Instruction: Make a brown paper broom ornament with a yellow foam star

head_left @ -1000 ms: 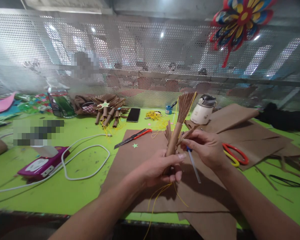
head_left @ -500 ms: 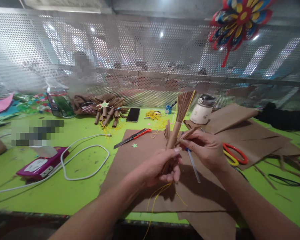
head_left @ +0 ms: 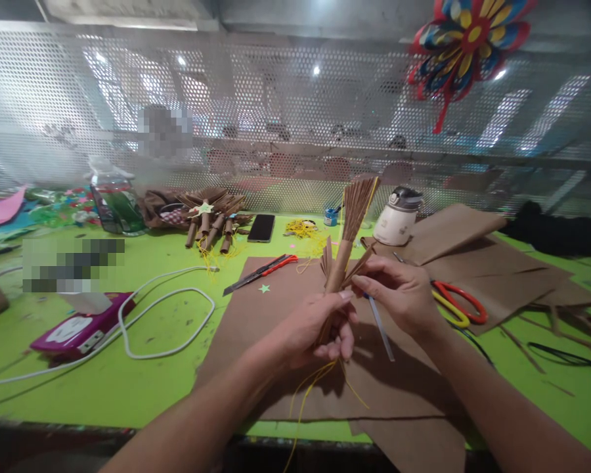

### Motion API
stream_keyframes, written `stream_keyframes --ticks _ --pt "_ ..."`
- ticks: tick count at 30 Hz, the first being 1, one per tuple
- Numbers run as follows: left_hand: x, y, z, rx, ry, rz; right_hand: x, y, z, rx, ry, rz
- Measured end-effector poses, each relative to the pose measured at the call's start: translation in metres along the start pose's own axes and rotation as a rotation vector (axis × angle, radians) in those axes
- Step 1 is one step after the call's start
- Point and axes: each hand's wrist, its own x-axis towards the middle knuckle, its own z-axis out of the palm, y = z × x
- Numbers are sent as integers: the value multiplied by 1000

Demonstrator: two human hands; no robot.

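Note:
My left hand [head_left: 315, 328] is closed round the lower end of a rolled brown paper broom [head_left: 347, 240], held upright with its fringed top fanned out. Yellow strings [head_left: 310, 387] hang below that fist. My right hand [head_left: 404, 292] pinches a folded brown paper strip [head_left: 357, 266] against the roll's middle, and a thin white stick with a blue tip [head_left: 380, 328] slants down from its fingers. Both hands hover over a brown paper sheet [head_left: 256, 328] on the green table [head_left: 79, 381].
A utility knife with a red handle [head_left: 261, 270], red-and-yellow scissors [head_left: 457, 303], a phone [head_left: 262, 227], finished paper brooms [head_left: 211, 220], a white pot [head_left: 396, 217], a pink device with a white cable [head_left: 81, 328], brown paper sheets [head_left: 502, 269] at the right, and a mesh wall behind.
Both hands and the broom have shifted slightly left and up. The left thumb has slid up the roll and the grip has tightened.

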Motion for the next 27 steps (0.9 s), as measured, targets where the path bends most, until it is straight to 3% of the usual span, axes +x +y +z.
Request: stream_keyframes --ticks 11,27 --pt "0 0 0 -1 -2 20 -3 1 0 3 1 35" --pt "0 1 1 2 34 81 -4 -4 4 61 -119 84"
